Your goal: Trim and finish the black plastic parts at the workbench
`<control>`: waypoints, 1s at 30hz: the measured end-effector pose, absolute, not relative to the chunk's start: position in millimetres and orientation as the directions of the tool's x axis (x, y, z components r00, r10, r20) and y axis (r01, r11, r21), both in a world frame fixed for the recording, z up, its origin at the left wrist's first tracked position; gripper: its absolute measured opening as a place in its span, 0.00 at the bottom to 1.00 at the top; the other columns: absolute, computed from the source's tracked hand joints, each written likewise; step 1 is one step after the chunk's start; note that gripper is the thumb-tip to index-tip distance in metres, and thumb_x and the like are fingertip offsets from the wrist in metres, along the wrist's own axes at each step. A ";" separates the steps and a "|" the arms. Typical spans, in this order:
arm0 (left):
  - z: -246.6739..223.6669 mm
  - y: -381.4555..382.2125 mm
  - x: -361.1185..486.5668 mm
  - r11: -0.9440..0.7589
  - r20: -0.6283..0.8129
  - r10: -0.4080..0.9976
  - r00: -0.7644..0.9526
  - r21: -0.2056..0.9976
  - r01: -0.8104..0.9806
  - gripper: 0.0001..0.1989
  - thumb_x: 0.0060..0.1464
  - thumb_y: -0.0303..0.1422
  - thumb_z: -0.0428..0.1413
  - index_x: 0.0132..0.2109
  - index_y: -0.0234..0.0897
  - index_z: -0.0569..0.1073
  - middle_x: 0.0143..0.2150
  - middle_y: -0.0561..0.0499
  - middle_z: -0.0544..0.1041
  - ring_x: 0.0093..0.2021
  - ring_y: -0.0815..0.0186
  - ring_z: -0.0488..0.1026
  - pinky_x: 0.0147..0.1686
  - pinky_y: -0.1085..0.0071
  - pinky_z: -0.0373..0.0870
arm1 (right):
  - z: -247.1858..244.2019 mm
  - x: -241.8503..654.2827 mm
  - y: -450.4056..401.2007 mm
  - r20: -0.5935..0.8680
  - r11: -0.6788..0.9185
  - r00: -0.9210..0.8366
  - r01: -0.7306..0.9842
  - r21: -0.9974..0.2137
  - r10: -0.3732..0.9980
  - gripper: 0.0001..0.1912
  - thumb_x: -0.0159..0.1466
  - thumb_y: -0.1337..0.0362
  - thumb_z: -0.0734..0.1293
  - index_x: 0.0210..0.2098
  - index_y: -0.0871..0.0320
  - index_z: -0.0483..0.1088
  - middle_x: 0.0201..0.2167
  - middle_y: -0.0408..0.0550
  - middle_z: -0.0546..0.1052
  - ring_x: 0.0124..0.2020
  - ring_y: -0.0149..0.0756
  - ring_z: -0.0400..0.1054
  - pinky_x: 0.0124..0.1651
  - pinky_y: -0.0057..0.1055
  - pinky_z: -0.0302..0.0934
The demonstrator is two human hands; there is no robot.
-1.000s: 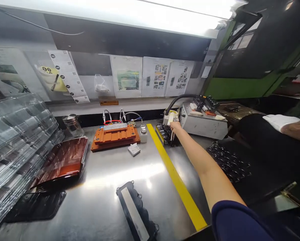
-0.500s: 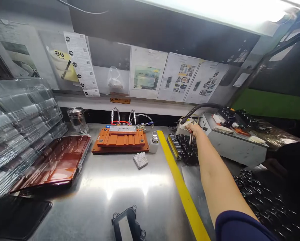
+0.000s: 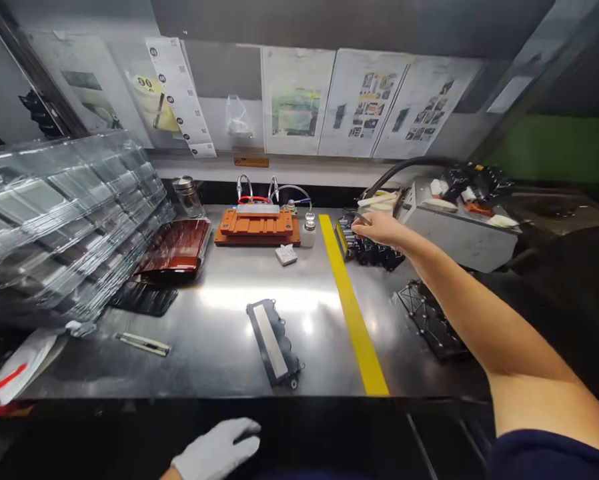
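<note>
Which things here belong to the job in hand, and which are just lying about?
Likely the job:
- thin grey piece, apparently in the right hand
- black parts, by that hand
- black cover with a pale strip, nearest the gloved left hand

Probably just lying about:
- red-brown panel
- glass jar
- cutter knife

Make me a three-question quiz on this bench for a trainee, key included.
1. True or false: the black part with the pale strip lies left of the yellow stripe.
2. Which grip is gloved: A) left; B) right; C) both?
3. Fill in: the block between the lidded jar and the small bottle is coloured ____.

Key: 1. True. 2. A: the left grip is gloved, the right grip bare. 3. Orange.
</note>
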State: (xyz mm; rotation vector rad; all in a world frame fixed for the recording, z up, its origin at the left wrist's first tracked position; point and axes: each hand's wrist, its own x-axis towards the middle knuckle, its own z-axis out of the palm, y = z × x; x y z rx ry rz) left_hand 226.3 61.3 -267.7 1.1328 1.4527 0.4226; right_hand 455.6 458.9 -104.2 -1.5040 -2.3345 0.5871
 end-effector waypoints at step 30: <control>-290.0 -70.9 271.2 -0.082 -0.763 0.633 -0.127 0.096 -0.992 0.23 0.66 0.25 0.38 0.35 0.30 0.78 0.33 0.47 0.82 0.32 0.70 0.80 0.35 0.78 0.77 | -322.5 414.0 53.8 -0.069 0.090 -0.784 0.157 -0.983 0.616 0.16 0.69 0.53 0.55 0.37 0.57 0.68 0.28 0.44 0.70 0.27 0.29 0.65 0.31 0.28 0.60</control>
